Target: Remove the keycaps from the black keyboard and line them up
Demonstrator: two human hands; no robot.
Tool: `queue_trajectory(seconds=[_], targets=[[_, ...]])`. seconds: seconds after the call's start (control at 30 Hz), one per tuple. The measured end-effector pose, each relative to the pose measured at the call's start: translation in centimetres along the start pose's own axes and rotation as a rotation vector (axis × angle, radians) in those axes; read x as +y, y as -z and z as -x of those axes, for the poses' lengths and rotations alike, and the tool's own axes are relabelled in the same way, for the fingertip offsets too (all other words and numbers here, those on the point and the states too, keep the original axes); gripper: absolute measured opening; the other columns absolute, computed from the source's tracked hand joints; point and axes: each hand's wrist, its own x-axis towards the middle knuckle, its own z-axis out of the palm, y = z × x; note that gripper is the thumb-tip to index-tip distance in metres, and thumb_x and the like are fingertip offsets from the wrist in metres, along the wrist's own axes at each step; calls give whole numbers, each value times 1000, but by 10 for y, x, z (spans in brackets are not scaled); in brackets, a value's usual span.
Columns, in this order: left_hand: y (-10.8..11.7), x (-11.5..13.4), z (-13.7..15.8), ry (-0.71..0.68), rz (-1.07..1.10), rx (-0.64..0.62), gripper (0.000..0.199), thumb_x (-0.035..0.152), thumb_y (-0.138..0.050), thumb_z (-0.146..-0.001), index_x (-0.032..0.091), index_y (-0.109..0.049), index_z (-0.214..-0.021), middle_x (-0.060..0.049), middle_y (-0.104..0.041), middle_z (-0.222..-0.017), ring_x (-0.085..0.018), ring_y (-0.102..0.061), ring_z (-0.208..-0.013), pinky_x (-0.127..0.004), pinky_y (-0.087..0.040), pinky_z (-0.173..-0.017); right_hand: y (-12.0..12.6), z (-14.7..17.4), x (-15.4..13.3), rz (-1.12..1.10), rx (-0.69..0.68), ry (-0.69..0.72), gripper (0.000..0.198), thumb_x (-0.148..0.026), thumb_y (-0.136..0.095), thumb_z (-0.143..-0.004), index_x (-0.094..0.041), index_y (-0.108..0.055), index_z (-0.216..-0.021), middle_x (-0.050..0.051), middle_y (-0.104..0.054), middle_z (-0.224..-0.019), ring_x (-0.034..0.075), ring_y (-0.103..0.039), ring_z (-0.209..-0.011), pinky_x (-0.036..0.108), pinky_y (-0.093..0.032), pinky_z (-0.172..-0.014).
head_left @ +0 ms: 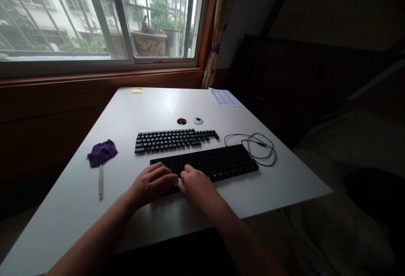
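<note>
White table (152, 111) by window (63, 14). Keyboard (218, 162) lies near side, middle, slightly slanted; rows of loose keys (166, 139) just beyond it. Left hand (153, 181) and right hand (196, 184) meet over keyboard's near left part, fingers curled, tips close together; can't tell if clamped on anything. Cable (261, 144) looped at right. Purple cloth (103, 152) left, pale stick (101, 183) at its near edge. Paper (224, 97) far right.
</note>
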Motion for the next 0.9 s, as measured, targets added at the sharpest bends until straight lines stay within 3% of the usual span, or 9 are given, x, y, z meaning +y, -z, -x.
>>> queue_trajectory(seconds=[0.2, 0.37, 0.5, 0.63, 0.9], targets=[[-2, 0, 0, -8, -9, 1, 19, 12, -63, -88, 22, -67, -103, -5, -67, -86, -16, -57, -72, -30, -50, -66, 4, 0, -1, -36, -5, 50, 15, -26, -56, -93, -19, -66, -85, 6, -64, -97, 17, -63, -82, 27, -49, -75], [-2, -4, 2, 66, -6, 79, 14, 11, -64, -87, 20, -65, -98, -5, -65, -85, -16, -56, -74, -29, -50, -68, 13, 4, 14, -108, 100, 58, 8, -27, -62, -91, -20, -63, -86, 5, -63, -94, 19, -61, -90, 29, -49, -81], [2, -9, 2, 165, -17, 176, 9, 12, -64, -87, 19, -65, -93, -4, -63, -82, -14, -57, -73, -27, -50, -66, 19, 14, 34, -270, 196, 70, 6, -16, -63, -89, -21, -64, -91, 4, -64, -92, 20, -61, -91, 31, -49, -83], [6, -11, 0, 228, 9, 221, 8, 11, -63, -88, 18, -65, -90, -4, -63, -82, -13, -59, -72, -25, -50, -65, 20, 27, 47, -490, 296, 63, 6, -20, -63, -92, -23, -66, -96, 3, -66, -91, 19, -63, -89, 31, -50, -82], [7, -11, 1, 263, 210, 130, 11, 12, -62, -89, 16, -66, -98, -7, -63, -88, -16, -61, -78, -27, -51, -67, 13, 37, 48, -664, 417, -2, 7, -23, -64, -92, -24, -70, -94, 2, -69, -86, 18, -66, -83, 29, -49, -76]])
